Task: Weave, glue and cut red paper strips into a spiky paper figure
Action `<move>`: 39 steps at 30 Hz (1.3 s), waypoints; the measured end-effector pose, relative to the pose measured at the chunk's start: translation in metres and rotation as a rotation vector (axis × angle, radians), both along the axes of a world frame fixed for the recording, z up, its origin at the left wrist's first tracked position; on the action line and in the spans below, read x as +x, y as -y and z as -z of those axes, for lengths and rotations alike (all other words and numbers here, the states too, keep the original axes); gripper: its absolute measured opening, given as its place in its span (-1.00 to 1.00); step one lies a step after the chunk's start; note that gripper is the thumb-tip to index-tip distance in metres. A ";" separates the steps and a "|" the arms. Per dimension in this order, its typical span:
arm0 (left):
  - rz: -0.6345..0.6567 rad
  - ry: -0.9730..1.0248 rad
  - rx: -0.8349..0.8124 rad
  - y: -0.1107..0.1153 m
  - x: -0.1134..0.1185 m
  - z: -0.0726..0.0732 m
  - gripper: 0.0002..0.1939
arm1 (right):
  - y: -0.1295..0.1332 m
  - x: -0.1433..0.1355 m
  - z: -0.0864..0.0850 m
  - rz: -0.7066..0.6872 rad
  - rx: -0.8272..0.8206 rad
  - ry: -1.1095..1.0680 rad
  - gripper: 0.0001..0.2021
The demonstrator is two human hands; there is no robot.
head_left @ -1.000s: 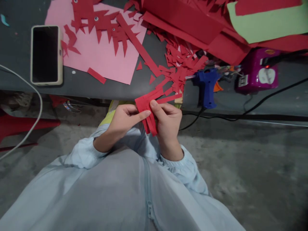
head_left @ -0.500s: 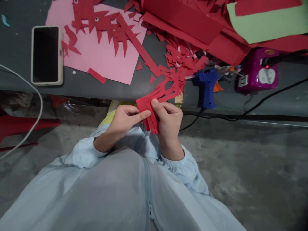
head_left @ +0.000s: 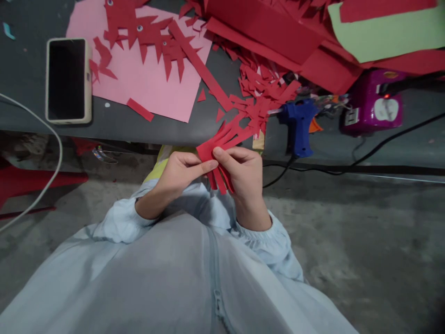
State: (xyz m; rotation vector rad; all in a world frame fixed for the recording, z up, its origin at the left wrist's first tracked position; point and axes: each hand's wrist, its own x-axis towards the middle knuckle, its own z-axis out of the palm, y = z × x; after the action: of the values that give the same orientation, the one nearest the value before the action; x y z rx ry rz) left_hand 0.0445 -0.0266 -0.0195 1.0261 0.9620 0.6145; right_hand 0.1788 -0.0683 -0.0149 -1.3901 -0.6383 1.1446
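Between my two hands, at the table's front edge, is a piece of red paper [head_left: 207, 147] cut into strips that fan out toward the table and down toward my lap. My left hand [head_left: 179, 174] pinches it from the left, thumb on top. From the right, my right hand [head_left: 245, 174] grips it with the thumb pressed on its middle; the curled fingers beneath are partly hidden. A pile of red paper scraps [head_left: 257, 88] lies just beyond. Red spiky paper cut-outs [head_left: 167, 44] with small eyes rest on a pink sheet [head_left: 153, 99].
A phone [head_left: 66, 81] lies at the left of the dark table. Right of the scraps are a blue glue gun [head_left: 298, 127] and a purple power socket box [head_left: 375, 104] with black cables. Red sheets [head_left: 267, 28] and a green sheet [head_left: 385, 39] lie behind. A white cable [head_left: 52, 132] hangs at left.
My right thumb has slid slightly left over the red paper, and the strips are spread further apart. My left hand has stayed in place.
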 end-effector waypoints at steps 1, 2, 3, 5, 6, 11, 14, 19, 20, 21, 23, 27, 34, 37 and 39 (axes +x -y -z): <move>0.009 -0.009 -0.006 0.000 0.000 0.000 -0.56 | 0.000 0.000 0.000 0.012 0.009 0.019 -0.65; 0.020 -0.020 -0.011 -0.001 -0.001 -0.001 -0.58 | 0.000 0.000 -0.001 0.020 0.018 0.040 -0.66; 0.035 -0.030 -0.013 -0.001 -0.001 -0.003 -0.60 | -0.001 0.001 -0.001 0.021 0.024 0.062 -0.67; 0.068 -0.040 -0.011 -0.002 -0.003 -0.007 -0.65 | 0.000 0.003 -0.001 0.013 0.027 0.106 -0.70; 0.075 -0.040 -0.001 -0.003 -0.004 -0.009 -0.65 | 0.000 0.005 -0.001 0.009 0.031 0.131 -0.72; -0.025 -0.052 0.101 -0.009 -0.010 -0.017 -0.69 | 0.001 0.010 -0.006 -0.033 0.089 0.267 -0.76; -0.055 -0.067 0.152 -0.012 -0.013 -0.017 -0.75 | 0.003 0.011 -0.009 -0.094 0.090 0.325 -0.75; -0.064 -0.069 0.243 -0.013 -0.014 -0.017 -0.83 | 0.004 0.012 -0.009 -0.121 0.066 0.326 -0.68; -0.063 -0.073 0.241 -0.013 -0.014 -0.017 -0.83 | 0.004 0.013 -0.009 -0.108 0.056 0.306 -0.68; -0.056 -0.083 0.234 -0.013 -0.014 -0.018 -0.83 | 0.004 0.013 -0.008 -0.093 0.050 0.287 -0.67; -0.038 -0.105 0.215 -0.012 -0.014 -0.018 -0.83 | 0.004 0.014 -0.007 -0.067 0.053 0.259 -0.66; 0.021 -0.147 0.193 -0.012 -0.014 -0.020 -0.82 | 0.003 0.017 -0.008 -0.090 0.058 0.254 -0.66; 0.040 -0.106 0.224 -0.014 -0.016 -0.020 -0.86 | 0.004 0.021 -0.012 -0.301 0.024 0.267 -0.69; 0.054 -0.095 0.223 -0.014 -0.016 -0.018 -0.84 | 0.005 0.021 -0.013 -0.358 0.005 0.250 -0.75; 0.049 -0.096 0.217 -0.015 -0.016 -0.018 -0.81 | 0.005 0.021 -0.013 -0.376 -0.004 0.245 -0.75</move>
State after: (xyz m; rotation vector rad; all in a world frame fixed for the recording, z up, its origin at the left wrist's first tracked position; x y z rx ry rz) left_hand 0.0288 -0.0120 -0.0019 1.2782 0.9650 0.6432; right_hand 0.1995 -0.0733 -0.0018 -1.4642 -1.1081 1.2753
